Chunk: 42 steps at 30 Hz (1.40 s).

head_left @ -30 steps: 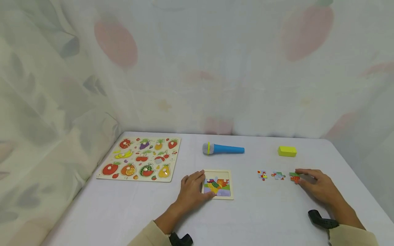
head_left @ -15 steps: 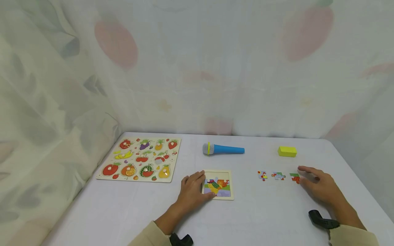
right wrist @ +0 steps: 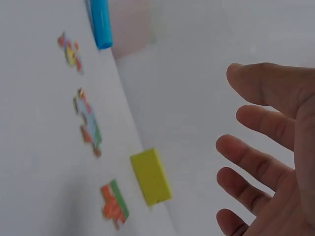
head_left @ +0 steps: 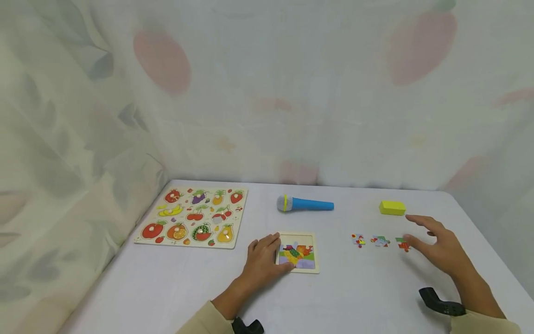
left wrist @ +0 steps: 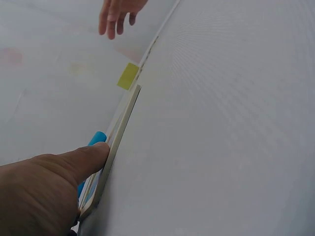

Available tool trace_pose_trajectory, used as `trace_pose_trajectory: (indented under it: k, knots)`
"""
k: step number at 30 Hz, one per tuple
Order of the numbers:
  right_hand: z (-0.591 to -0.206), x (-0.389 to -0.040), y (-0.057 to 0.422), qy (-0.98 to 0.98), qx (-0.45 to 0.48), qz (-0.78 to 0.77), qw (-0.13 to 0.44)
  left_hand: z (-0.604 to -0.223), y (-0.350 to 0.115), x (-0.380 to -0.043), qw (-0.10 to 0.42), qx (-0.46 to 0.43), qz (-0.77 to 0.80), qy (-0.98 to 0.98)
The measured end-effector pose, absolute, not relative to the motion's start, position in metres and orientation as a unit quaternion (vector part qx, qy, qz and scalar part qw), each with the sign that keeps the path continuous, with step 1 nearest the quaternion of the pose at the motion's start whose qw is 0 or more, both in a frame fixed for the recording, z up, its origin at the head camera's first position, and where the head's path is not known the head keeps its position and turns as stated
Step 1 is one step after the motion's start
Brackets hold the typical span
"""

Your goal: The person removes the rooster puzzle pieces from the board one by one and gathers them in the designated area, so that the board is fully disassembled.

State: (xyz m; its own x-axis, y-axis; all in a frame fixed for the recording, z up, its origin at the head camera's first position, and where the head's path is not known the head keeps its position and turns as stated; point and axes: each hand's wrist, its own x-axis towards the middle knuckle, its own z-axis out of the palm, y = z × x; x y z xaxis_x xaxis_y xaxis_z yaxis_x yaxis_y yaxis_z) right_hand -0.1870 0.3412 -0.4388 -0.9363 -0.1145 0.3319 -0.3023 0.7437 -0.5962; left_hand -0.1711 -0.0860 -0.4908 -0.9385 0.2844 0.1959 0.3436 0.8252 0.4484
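Observation:
A small wooden jigsaw puzzle tray [head_left: 316, 264] lies on the table, part of its picture filled in and a bare strip along the top. My left hand [head_left: 263, 262] holds it at its left side, thumb on the near rim, fingertips by the upper left corner. In the left wrist view the thumb [left wrist: 91, 160] presses on the frame. My right hand [head_left: 444, 248] is lifted off the table, fingers spread and holding nothing. Beside it lies a red and green puzzle piece [head_left: 403, 244]. Farther left are a blue-grey piece [head_left: 380, 241] and a red and yellow piece [head_left: 358, 240].
A fruit peg puzzle board [head_left: 189, 218] lies at the back left. Behind the tray is a blue toy microphone [head_left: 310, 204] with a grey head. A yellow block [head_left: 392, 208] stands at the back right. Patterned curtains hang behind and beside the white table [head_left: 325, 306].
My right hand has moved up and away from the red and green piece, its fingers spreading. The left hand stays on the tray. The head view has shifted slightly.

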Motion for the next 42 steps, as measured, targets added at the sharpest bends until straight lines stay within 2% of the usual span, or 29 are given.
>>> trace_pose_trajectory:
  k: [10,27,42]
  knots:
    - [-0.415,-0.177,0.313,-0.905,0.16,0.349,0.183,-0.491,-0.086,-0.171,0.065,-0.169,-0.243,-0.953]
    - [-0.391,-0.165,0.259,-0.889,0.177,0.391,0.16,-0.49,-0.086,-0.17,0.065,-0.17,-0.243,-0.953]
    - [-0.399,-0.169,0.207,-0.863,0.218,0.432,0.148,-0.491,-0.087,-0.17,0.064,-0.172,-0.243,-0.953]
